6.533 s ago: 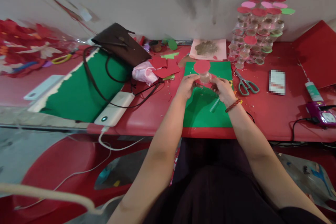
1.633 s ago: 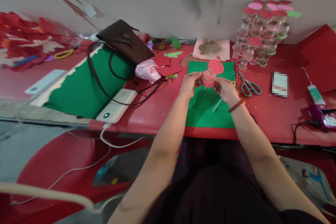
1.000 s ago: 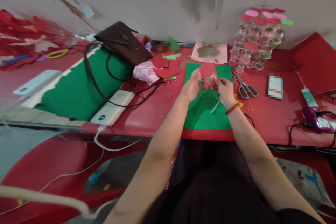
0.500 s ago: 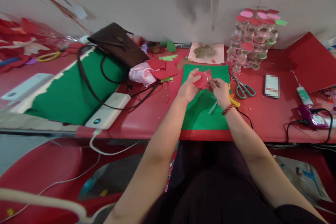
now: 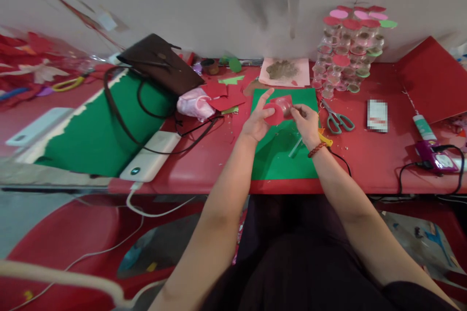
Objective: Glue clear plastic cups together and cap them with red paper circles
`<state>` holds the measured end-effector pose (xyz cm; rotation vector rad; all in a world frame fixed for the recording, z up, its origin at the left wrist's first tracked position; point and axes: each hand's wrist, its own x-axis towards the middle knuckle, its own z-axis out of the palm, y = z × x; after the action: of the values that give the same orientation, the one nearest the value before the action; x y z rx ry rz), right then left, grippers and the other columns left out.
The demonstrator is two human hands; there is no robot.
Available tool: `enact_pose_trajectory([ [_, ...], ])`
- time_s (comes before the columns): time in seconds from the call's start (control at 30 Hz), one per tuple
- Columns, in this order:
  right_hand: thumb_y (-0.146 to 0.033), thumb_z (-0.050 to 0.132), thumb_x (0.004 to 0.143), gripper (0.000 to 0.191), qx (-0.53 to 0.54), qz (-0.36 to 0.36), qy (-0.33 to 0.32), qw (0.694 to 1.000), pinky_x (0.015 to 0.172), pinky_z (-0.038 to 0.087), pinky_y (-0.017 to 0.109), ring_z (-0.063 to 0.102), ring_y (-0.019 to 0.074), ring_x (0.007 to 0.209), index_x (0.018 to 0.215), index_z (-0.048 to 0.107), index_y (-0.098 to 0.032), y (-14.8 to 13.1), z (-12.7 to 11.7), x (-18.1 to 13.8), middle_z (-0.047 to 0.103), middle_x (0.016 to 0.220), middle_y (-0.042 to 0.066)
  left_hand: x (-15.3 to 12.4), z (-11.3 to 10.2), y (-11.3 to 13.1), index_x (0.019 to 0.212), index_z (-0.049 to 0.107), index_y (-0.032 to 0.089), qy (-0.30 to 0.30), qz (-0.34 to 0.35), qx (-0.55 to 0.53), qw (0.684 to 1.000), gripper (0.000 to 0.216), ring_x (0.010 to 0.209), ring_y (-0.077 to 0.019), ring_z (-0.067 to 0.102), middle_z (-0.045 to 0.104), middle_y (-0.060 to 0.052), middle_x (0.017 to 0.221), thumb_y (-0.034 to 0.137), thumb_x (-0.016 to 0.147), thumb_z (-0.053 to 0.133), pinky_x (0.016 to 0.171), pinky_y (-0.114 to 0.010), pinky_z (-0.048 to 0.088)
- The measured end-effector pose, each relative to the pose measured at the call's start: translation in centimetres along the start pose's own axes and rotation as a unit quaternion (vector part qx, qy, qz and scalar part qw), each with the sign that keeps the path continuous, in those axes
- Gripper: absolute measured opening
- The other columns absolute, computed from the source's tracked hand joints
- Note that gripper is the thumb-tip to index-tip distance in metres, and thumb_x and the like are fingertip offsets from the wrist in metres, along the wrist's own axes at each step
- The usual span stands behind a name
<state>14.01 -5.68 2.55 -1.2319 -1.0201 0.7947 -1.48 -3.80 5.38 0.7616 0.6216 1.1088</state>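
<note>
My left hand (image 5: 257,122) grips a small clear plastic piece with a red paper disc (image 5: 273,114) on its near side and more red paper behind it. The thumb lies on the disc while the index finger points up and away. At the other side of the piece, my right hand (image 5: 305,120) pinches with thumb and fingertips close to its clear rim; what the tips hold is too small to tell. Both hands are above a green sheet (image 5: 280,167). A clear glue stick (image 5: 295,147) and a yellow glue gun (image 5: 325,139) partly show below and beside my right hand.
Grey-handled scissors (image 5: 338,121) lie to the right. A stack of clear cups with paper discs (image 5: 341,48) stands at the back. On the left are a brown bag (image 5: 160,65), a white power bank (image 5: 151,155) and red paper scraps (image 5: 226,99). A purple adapter (image 5: 434,158) sits far right.
The piece has turned in my left hand, with the red disc now lower and tilted. My left index finger has lifted off it. My right hand stays at its rim.
</note>
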Motion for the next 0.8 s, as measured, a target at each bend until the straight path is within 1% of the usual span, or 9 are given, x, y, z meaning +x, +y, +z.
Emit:
enact_pose_trajectory([
  [0.13, -0.03, 0.067, 0.083, 0.009, -0.005, -0.02, -0.008, 1.0, 0.079, 0.054, 0.029, 0.065, 0.0154, 0.075, 0.076, 0.072, -0.026, -0.6, -0.2, -0.2, 0.073, 0.077, -0.002, -0.3, 0.1, 0.1, 0.144, 0.059, 0.036, 0.01, -0.007, 0.028, 1.0, 0.078, 0.075, -0.0141, 0.074, 0.073, 0.004, 0.083, 0.019, 0.071, 0.08, 0.07, -0.02, 0.056],
  [0.27, -0.029, 0.066, 0.082, 0.009, -0.022, -0.035, -0.007, 0.999, 0.079, 0.054, 0.03, 0.066, 0.0162, 0.077, 0.076, 0.072, -0.025, -1.1, -0.4, -0.5, 0.074, 0.078, -0.001, -0.5, 0.0, 0.2, 0.146, 0.057, 0.035, -0.009, 0.003, 0.029, 1.0, 0.082, 0.07, -0.0134, 0.073, 0.072, 0.005, 0.077, 0.018, 0.07, 0.082, 0.068, -0.019, 0.055],
  [0.43, -0.026, 0.066, 0.082, 0.007, -0.048, -0.033, 0.011, 0.998, 0.079, 0.054, 0.031, 0.064, 0.0153, 0.074, 0.078, 0.072, -0.024, -1.1, -0.7, -0.2, 0.074, 0.078, 0.0, -0.4, -0.2, 0.0, 0.152, 0.05, 0.03, -0.049, -0.002, 0.062, 0.997, 0.093, 0.068, -0.012, 0.072, 0.074, 0.005, 0.081, 0.016, 0.066, 0.083, 0.071, -0.02, 0.055],
  [0.6, -0.028, 0.065, 0.083, 0.011, -0.075, -0.039, 0.004, 0.996, 0.076, 0.055, 0.031, 0.065, 0.0154, 0.072, 0.083, 0.073, -0.021, -0.4, -0.8, 0.3, 0.076, 0.078, 0.001, 0.5, -1.2, -0.6, 0.159, 0.039, 0.027, -0.102, 0.031, 0.096, 0.99, 0.106, 0.073, -0.0137, 0.073, 0.076, 0.005, 0.086, 0.023, 0.064, 0.086, 0.078, -0.025, 0.055],
  [0.7, -0.029, 0.064, 0.084, 0.013, -0.091, -0.045, 0.005, 0.995, 0.073, 0.056, 0.031, 0.068, 0.0155, 0.072, 0.084, 0.074, -0.02, -0.1, -0.7, 0.3, 0.077, 0.079, 0.002, 0.9, -1.8, -0.8, 0.158, 0.041, 0.026, -0.121, 0.042, 0.105, 0.986, 0.104, 0.077, -0.0158, 0.073, 0.076, 0.003, 0.088, 0.025, 0.064, 0.087, 0.079, -0.026, 0.055],
  [0.8, -0.029, 0.065, 0.085, 0.014, -0.1, -0.049, 0.0, 0.994, 0.072, 0.056, 0.031, 0.07, 0.0162, 0.074, 0.085, 0.075, -0.02, -0.1, -0.7, 0.3, 0.078, 0.081, 0.002, 1.2, -2.2, -0.9, 0.152, 0.049, 0.027, -0.118, 0.043, 0.084, 0.989, 0.092, 0.073, -0.0166, 0.072, 0.073, 0.004, 0.078, 0.026, 0.067, 0.084, 0.074, -0.027, 0.054],
])
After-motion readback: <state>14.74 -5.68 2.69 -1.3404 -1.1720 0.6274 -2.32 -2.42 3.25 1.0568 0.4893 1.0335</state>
